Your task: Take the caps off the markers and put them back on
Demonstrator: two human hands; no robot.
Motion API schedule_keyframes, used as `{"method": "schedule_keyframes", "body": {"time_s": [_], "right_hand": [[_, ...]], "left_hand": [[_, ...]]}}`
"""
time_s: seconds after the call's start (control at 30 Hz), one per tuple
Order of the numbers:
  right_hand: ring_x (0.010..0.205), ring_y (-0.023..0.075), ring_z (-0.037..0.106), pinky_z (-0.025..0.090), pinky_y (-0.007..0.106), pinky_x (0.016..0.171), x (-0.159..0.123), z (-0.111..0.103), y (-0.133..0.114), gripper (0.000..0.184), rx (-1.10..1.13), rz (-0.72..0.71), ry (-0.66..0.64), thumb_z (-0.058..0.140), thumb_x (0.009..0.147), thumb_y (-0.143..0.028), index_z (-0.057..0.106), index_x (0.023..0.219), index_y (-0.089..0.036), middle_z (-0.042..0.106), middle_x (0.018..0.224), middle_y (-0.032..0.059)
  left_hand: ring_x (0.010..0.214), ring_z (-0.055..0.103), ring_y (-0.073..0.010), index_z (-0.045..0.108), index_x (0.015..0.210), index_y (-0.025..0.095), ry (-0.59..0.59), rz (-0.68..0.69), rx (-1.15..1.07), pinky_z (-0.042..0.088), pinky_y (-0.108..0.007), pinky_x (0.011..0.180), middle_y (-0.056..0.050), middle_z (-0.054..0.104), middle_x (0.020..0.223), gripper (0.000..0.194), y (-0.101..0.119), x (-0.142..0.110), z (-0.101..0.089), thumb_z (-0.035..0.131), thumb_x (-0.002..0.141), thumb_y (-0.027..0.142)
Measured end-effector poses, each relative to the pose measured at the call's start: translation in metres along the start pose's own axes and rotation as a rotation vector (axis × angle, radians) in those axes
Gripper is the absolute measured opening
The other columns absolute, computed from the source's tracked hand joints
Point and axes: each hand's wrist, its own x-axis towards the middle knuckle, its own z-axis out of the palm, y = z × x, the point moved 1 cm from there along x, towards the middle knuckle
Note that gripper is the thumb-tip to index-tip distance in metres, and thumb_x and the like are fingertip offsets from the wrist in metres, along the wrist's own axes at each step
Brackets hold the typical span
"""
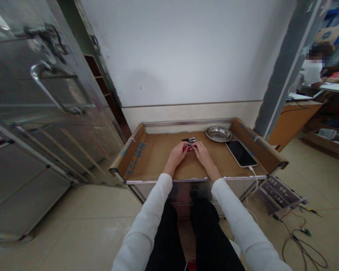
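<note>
Both of my hands meet over the middle of the cardboard-covered tabletop. My left hand has its fingers closed on the left end of a small red item with shiny metal parts. From the other side, my right hand pinches the same item by its right end. Fingers hide much of it, and its kind cannot be made out. Just beyond my fingertips lie small black-and-silver pieces, too small to name.
A round metal dish stands at the back right. Nearer lies a phone with a white cable running off the front edge. Raised cardboard sides flank the tabletop. On the floor at right are an electrical box and loose wires.
</note>
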Motion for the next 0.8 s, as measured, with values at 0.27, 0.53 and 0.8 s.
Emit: {"method": "schedule_keyframes", "body": {"time_s": [0.27,0.53,0.8], "right_hand": [[0.102,0.0189,0.058,0.045,0.034,0.091,-0.002,0.006,0.000,0.027,0.061,-0.048,-0.050,0.042,0.086,-0.014,0.053,0.111,-0.018,0.061,0.111,0.0105],[0.098,0.0188,0.060,0.046,0.033,0.089,-0.001,-0.002,-0.005,0.022,0.044,-0.020,-0.012,0.041,0.090,-0.020,0.061,0.099,-0.020,0.065,0.102,0.0082],[0.098,0.0196,0.060,0.045,0.033,0.089,-0.003,-0.009,-0.004,0.026,-0.059,0.086,0.114,0.040,0.091,-0.021,0.064,0.103,-0.020,0.065,0.104,0.0083]], "left_hand": [[0.104,0.060,-0.0162,0.047,0.111,0.019,-0.004,0.076,-0.053,0.049,-0.033,0.092,-0.008,0.060,0.109,0.021,-0.002,0.001,0.004,0.048,0.090,0.017],[0.094,0.060,-0.0143,0.045,0.114,0.018,0.065,0.034,-0.088,0.052,-0.031,0.086,-0.009,0.052,0.113,0.026,0.003,0.001,0.001,0.049,0.088,0.016],[0.099,0.058,-0.0205,0.059,0.105,0.020,-0.131,0.048,0.116,0.045,-0.039,0.093,-0.007,0.065,0.106,0.021,0.002,0.002,0.001,0.054,0.085,0.014]]}}
